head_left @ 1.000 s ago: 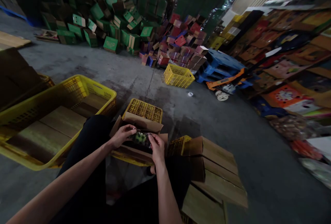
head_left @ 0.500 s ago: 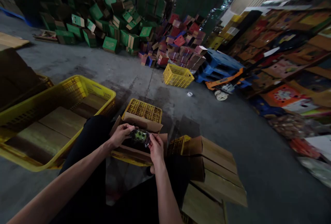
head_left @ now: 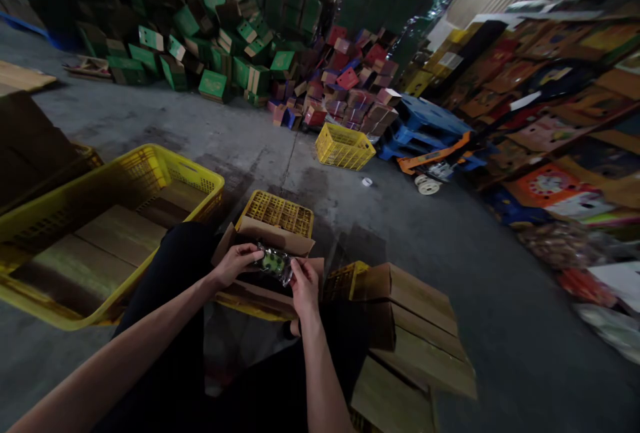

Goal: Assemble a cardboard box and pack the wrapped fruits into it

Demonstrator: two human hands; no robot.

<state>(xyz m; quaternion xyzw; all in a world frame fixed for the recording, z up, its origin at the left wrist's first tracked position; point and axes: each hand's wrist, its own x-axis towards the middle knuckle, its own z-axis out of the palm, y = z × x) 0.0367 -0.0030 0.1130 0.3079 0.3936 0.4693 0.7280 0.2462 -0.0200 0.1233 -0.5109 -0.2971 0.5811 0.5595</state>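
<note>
A: Gripping what, exactly?
B: Gripping a small clear packet [head_left: 273, 263] with something green inside, pinched at both ends.
A: Pinched how?
B: By the left hand [head_left: 234, 264], curled closed on the left end, and by the right hand [head_left: 303, 283], thumb and fingertips closed on the right end.
A: And held where?
B: Just above an open cardboard box [head_left: 276, 235] with spread flaps, close in front of the body.
A: Sitting on what?
B: Seemingly on an upturned yellow crate [head_left: 278, 210]; hard to tell whether resting on it or only in front of it.
A: To the left?
B: Beside a big yellow crate [head_left: 165, 165] lined with flat cardboard sheets [head_left: 120, 233].
A: To the right?
B: Near a stack of flattened cardboard [head_left: 417, 329].
A: Farther off?
B: Across the grey concrete floor [head_left: 200, 133]: a yellow basket [head_left: 344, 147], a roll of tape [head_left: 368, 182], blue pallets [head_left: 431, 121], then heaps of green cartons [head_left: 210, 33] and of red and purple cartons [head_left: 350, 86]. Along the right, stacked printed boxes [head_left: 550, 99].
</note>
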